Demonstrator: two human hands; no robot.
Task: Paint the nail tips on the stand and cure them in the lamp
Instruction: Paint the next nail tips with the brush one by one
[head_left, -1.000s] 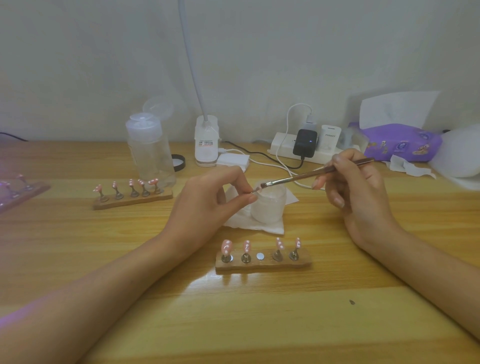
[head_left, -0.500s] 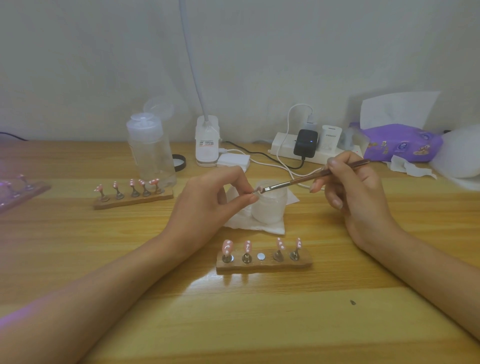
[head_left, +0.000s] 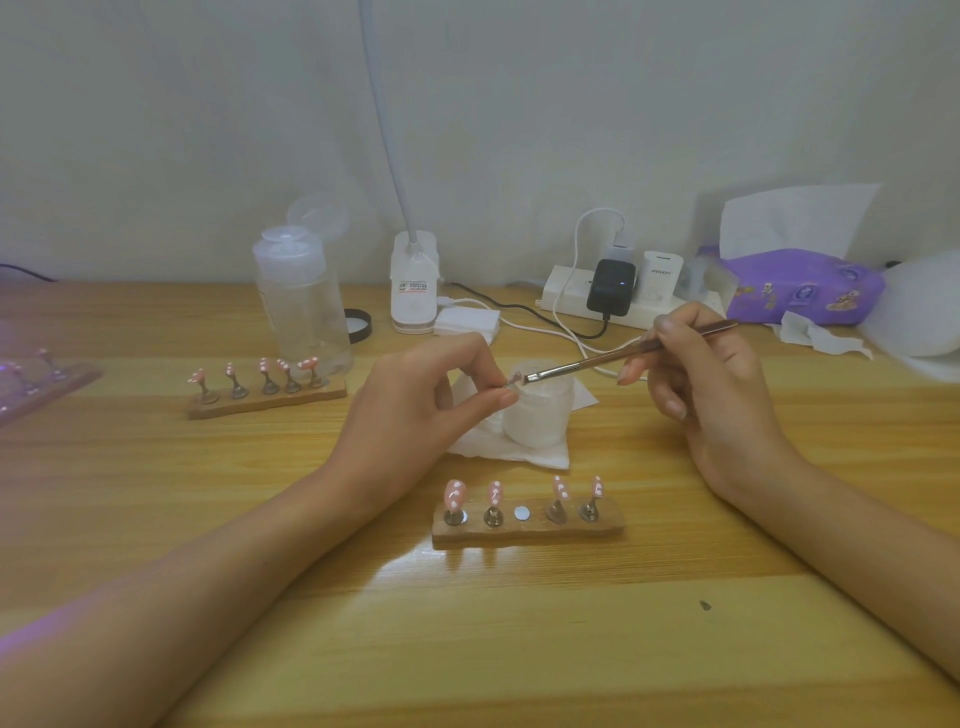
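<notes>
Pinching one nail tip (head_left: 513, 379) by its small metal peg, the fingers (head_left: 501, 399) of my left hand (head_left: 415, 410) hold it just above the white jar (head_left: 540, 415), apart from the near stand (head_left: 530, 527), whose middle magnet (head_left: 522, 513) sits bare between four dotted pink tips. My right hand (head_left: 711, 395) grasps a slim brush (head_left: 623, 356) like a pen, its bristles at the tip. Neither hand is braced, so a wobble could drag polish onto my thumb. The peg might also twist in so light a pinch, and either forearm could knock the painted tips below. The jar rests on a folded tissue (head_left: 519, 452) on the glossy wooden worktop (head_left: 519, 649). Farther left stand a second rack of five tips (head_left: 265, 400) and a clear pump bottle (head_left: 304, 312). Violet light, probably from the curing lamp, falls on a third rack (head_left: 36, 382) at the left edge. Along the pale wall sit a white gooseneck lamp base (head_left: 414, 283), a power strip (head_left: 566, 296) and a purple tissue pack (head_left: 800, 286).
</notes>
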